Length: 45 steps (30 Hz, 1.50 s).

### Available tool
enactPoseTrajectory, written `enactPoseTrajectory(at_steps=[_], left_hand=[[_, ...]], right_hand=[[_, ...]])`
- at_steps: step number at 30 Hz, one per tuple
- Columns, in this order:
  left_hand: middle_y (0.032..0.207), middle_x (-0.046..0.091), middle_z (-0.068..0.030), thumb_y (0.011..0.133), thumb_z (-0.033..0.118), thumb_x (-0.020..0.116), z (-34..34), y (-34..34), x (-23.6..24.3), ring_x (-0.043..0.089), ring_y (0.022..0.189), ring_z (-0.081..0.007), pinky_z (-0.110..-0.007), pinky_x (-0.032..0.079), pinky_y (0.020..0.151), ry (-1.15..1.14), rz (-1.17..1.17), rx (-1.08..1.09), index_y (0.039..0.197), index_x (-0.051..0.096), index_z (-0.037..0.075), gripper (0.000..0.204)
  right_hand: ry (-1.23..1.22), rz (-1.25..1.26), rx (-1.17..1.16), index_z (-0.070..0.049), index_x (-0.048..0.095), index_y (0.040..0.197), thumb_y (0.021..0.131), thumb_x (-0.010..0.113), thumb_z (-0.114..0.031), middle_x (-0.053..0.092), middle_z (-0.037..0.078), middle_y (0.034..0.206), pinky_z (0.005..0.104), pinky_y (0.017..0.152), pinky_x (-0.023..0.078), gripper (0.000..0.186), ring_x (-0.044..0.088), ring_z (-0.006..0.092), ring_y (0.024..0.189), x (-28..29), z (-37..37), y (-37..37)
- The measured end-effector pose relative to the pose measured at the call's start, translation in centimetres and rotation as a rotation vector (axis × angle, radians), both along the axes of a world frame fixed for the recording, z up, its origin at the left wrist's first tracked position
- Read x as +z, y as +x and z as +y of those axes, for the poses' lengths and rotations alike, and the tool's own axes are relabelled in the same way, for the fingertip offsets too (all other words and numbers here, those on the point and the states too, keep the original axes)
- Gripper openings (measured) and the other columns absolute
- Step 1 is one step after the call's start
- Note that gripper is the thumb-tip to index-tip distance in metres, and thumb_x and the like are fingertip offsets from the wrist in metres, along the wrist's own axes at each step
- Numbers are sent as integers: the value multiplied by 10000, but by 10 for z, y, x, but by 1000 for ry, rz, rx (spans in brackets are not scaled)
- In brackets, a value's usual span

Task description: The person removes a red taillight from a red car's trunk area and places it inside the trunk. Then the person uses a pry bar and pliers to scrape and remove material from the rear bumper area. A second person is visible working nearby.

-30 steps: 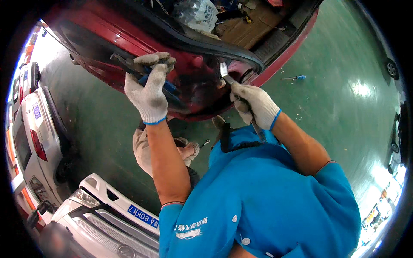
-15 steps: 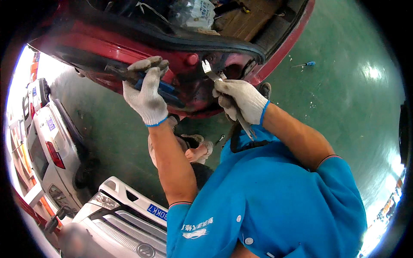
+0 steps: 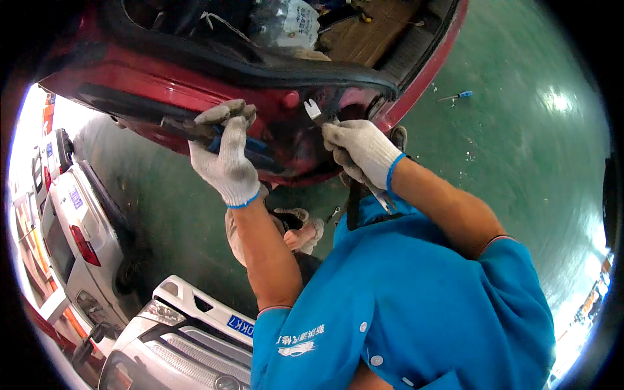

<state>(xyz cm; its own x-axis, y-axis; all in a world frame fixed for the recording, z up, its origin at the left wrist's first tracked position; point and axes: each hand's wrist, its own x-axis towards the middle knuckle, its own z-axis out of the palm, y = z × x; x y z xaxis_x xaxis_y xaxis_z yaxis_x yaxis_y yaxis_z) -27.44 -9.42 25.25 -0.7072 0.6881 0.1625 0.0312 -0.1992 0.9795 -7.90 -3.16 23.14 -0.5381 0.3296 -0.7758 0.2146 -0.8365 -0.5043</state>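
My left hand (image 3: 227, 159), in a white knit glove with a blue cuff, is closed around a hammer (image 3: 260, 153). Its dark metal end juts out to the left, and its blue handle runs down to the right beside the red car's bodywork (image 3: 175, 84). My right hand (image 3: 367, 153), gloved alike, grips a flat metal bar with forked ends (image 3: 313, 109). One fork points up at the dark, bare-looking corner panel of the car; the other pokes out below my palm. A gap separates the two hands.
Inside the car's open rear lie a plastic bag (image 3: 286, 23) and brown boarding (image 3: 383, 26). A blue-handled screwdriver (image 3: 463, 95) lies on the green floor at right, a small wrench (image 3: 334, 213) near a person's feet (image 3: 305, 234). Light-coloured cars (image 3: 84, 227) stand at left.
My left hand has shifted slightly right and down with the hammer. The forked bar has turned a little in my right hand. The whole view has moved slightly.
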Motion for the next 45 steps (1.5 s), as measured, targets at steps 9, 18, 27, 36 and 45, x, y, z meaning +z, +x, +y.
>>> enactPoseTrajectory(at_steps=[9,18,27,36,45], left_hand=[[1050,680,-212,852,-89,596,-3,3,2,720,901,-290,-420,617,862,-39,36,14,1087,588,-86,235],[1018,689,-200,863,-52,622,-5,6,-4,723,877,-298,-408,616,826,-144,81,-18,1077,598,-94,219],[983,701,-187,872,-11,648,-1,-2,-1,730,863,-296,-410,613,812,-185,84,-58,1043,613,-81,189],[966,720,-155,878,5,631,-4,-6,-4,729,856,-222,-332,600,780,-231,117,-57,1022,637,-65,160],[909,742,-124,854,55,678,-3,-12,-15,718,804,-165,-287,575,710,-235,264,-62,977,663,-42,158]], right_hand=[[-295,201,-196,-124,547,842,1043,549,-389,442,-49,612,278,386,239,332,326,89,417,-15,-5,-10],[185,65,8,-76,621,841,1023,565,-338,556,9,646,298,404,340,325,459,124,443,-24,-5,-3],[292,127,191,-81,620,1015,1021,583,-344,567,20,735,312,505,427,265,527,147,569,-44,-1,32],[1377,-241,649,-91,616,1213,1026,528,-258,661,175,812,436,687,548,266,686,338,776,12,54,74],[2041,-738,1204,-57,596,948,965,574,-274,697,168,715,496,542,529,218,709,366,673,43,71,40]])
